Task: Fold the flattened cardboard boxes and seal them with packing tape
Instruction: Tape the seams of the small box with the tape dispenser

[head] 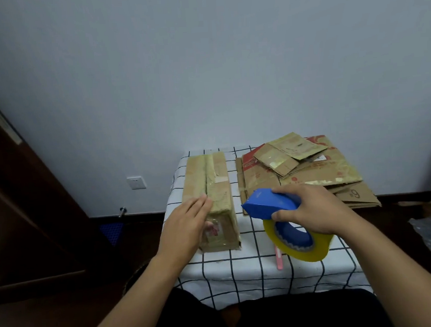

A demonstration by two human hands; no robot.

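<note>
Resting flat with straight fingers, the left hand (188, 225) lies on the near end of one long brown cardboard box (210, 199), folded shut with shiny tape along its top seam, at about 9 o'clock on the small table (255, 275) with its white cloth of black squares. At 4 o'clock the right hand (312, 211) grips one blue plastic tape dispenser (268, 204) holding a round yellow tape roll (300, 244), above a thin pink stick (278, 258). At 1 o'clock lies a pile of flat cardboard boxes (304, 172), at least three, worn and creased.

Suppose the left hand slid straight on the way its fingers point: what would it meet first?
Probably the folded cardboard box: the left hand already lies at its near end, fingers aimed along its taped top. Depth is unclear.
</note>
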